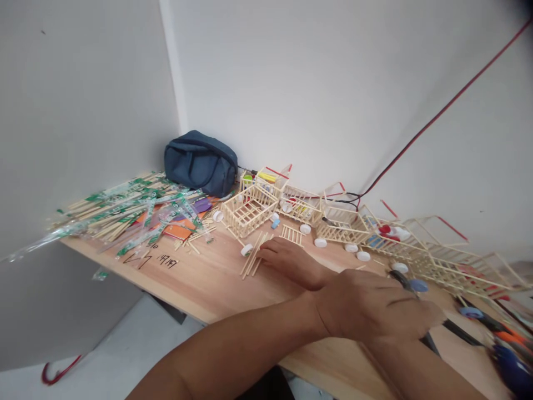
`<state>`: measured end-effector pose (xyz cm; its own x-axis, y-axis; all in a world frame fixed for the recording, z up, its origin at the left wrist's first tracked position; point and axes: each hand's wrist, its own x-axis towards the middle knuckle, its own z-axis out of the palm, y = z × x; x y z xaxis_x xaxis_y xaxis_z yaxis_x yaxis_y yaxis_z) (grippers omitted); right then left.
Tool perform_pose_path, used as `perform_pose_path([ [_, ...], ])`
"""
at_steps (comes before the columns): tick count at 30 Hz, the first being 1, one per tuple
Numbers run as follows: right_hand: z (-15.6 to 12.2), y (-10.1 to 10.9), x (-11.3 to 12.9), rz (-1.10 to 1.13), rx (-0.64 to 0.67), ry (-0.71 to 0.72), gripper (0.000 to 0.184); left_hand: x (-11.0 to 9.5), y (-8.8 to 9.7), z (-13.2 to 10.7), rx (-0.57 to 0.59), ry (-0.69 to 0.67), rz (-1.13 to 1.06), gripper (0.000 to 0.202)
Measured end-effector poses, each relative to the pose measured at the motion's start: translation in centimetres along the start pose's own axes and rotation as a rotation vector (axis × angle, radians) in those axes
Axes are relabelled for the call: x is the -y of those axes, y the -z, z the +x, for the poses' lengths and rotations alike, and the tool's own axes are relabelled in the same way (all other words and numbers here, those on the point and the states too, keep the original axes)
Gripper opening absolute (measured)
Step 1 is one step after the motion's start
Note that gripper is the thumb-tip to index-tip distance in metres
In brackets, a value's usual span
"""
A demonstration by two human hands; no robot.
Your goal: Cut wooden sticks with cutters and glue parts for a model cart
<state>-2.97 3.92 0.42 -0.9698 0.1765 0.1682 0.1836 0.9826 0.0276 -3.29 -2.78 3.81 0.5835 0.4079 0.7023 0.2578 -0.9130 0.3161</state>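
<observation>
My arms cross over the table (216, 289). My left hand (375, 305) reaches to the right over my right forearm, back of the hand up and somewhat blurred. Its fingers curl down over a black tool (428, 341), whose kind is not clear. Farther in, my right hand (283, 255) bends its fingers onto several thin wooden sticks (251, 261) lying on the wood; the fingertips are partly hidden. Just beyond stands a small cart (250, 214) built of sticks, with white cap wheels (247, 250). A ladder-like stick panel (292, 234) lies flat beside it.
Along the wall runs a row of similar stick carts (341, 222), some with red handles. A blue pouch (202, 161) sits at the back corner. Plastic-wrapped sticks (125, 208) pile up at left over orange paper (181, 229). Blurred tools (512, 355) lie at right.
</observation>
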Motion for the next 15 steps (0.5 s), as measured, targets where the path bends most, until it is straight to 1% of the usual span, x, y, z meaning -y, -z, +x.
perform_pose_path([
  [4, 0.7, 0.6, -0.1, -0.041, 0.06, 0.082, 0.021, 0.2, -0.7, -0.4, -0.06, -0.044, 0.046, 0.035],
  [9, 1.6, 1.1, -0.5, -0.091, 0.118, 0.176, 0.017, 0.5, -1.4, -0.6, -0.129, -0.014, -0.006, 0.026],
  [12, 2.0, 1.2, -0.6, -0.111, 0.129, 0.218, 0.018, 0.5, -1.3, -0.3, -0.147, 0.018, -0.057, 0.023],
  [15, 2.2, 1.3, -0.5, -0.145, 0.126, 0.261, 0.02, 0.2, -0.8, -0.1, -0.133, 0.026, -0.044, 0.029],
])
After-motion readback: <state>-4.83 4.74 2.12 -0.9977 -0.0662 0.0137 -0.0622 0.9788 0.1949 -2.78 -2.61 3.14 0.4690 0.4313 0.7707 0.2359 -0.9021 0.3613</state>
